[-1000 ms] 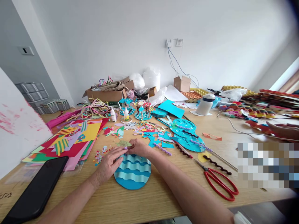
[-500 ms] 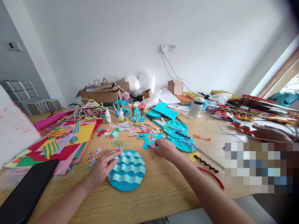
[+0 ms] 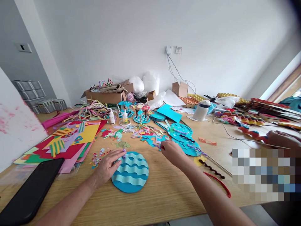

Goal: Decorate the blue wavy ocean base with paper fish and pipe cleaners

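Observation:
My left hand (image 3: pixel 109 164) rests at the upper left edge of a round blue disc (image 3: pixel 129 187) banded with wavy light-blue paper strips. Its thumb and fingers close in on a small purple fuzzy piece (image 3: pixel 124 152) at the disc's edge. To the right, my right hand (image 3: pixel 172 153) is closed low over the table, its fingertips turned down and partly hidden. A purple wavy strip (image 3: pixel 155 145) lies just left of those fingertips; whether they grip it I cannot tell. A green paper fish (image 3: pixel 123 144) lies above the disc.
Blue cut shapes with wavy strips (image 3: pixel 184 146), a dark wavy strip (image 3: pixel 211 169) and a red curved handle (image 3: pixel 221 185) lie on the right. Glue bottles (image 3: pixel 125 117) and paper scraps (image 3: pixel 118 133) are behind. Coloured paper (image 3: pixel 88 133) and a phone (image 3: pixel 33 191) lie left. Another person's hand (image 3: pixel 284 138) is far right.
The view has swung slightly left, so everything sits further right. My right hand has drawn a little away from the purple strip. My left hand stays at the disc's edge.

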Available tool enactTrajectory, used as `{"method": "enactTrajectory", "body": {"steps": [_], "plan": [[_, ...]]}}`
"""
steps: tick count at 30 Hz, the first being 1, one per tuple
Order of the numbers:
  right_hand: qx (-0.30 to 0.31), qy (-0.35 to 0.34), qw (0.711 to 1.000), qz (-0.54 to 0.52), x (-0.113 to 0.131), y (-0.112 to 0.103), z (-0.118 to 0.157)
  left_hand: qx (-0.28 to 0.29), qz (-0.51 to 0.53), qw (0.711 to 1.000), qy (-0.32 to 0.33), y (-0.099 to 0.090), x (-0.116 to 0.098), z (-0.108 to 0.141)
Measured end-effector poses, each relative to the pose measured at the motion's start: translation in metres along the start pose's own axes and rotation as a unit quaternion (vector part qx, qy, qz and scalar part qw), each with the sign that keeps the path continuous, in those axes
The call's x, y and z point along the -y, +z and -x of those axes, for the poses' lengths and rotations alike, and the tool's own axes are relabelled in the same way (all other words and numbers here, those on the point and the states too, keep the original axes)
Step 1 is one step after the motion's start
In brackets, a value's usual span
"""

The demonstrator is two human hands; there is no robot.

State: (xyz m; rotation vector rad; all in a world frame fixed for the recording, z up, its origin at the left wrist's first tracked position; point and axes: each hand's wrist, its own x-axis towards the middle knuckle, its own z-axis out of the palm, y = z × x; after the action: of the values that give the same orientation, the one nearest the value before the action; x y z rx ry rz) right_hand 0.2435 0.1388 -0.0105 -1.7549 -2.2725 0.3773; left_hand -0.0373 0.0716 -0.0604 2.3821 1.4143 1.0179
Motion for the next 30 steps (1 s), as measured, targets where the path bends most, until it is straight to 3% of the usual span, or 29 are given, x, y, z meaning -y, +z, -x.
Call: {"method": "enactTrajectory", "body": {"steps": [4, 9, 15, 19, 24, 30], "plan": [[-0.013, -0.02, 0.984, -0.176, -0.001, -0.003, 0.005, -0.004, 0.004, 1.0, 0.0, 0.001, 0.0, 0.001], [0.06, -0.054, 0.911, -0.405, 0.002, 0.008, 0.006, -0.014, 0.003, 1.0, 0.001, 0.002, 0.003, 0.002], [0.125, -0.066, 0.841, -0.522, 0.012, 0.024, 0.001, -0.011, -0.007, 1.0, 0.003, 0.001, 0.003, 0.002], [0.127, -0.08, 0.829, -0.538, 0.027, 0.029, -0.006, -0.012, -0.001, 1.0, -0.003, 0.001, 0.003, 0.002], [0.117, -0.1, 0.835, -0.529, 0.044, 0.041, -0.013, -0.007, 0.002, 1.0, -0.006, 0.0, 0.0, 0.002], [0.101, -0.099, 0.844, -0.517, 0.046, 0.054, -0.014, -0.004, 0.008, 1.0, -0.004, -0.001, 0.0, 0.002]]}}
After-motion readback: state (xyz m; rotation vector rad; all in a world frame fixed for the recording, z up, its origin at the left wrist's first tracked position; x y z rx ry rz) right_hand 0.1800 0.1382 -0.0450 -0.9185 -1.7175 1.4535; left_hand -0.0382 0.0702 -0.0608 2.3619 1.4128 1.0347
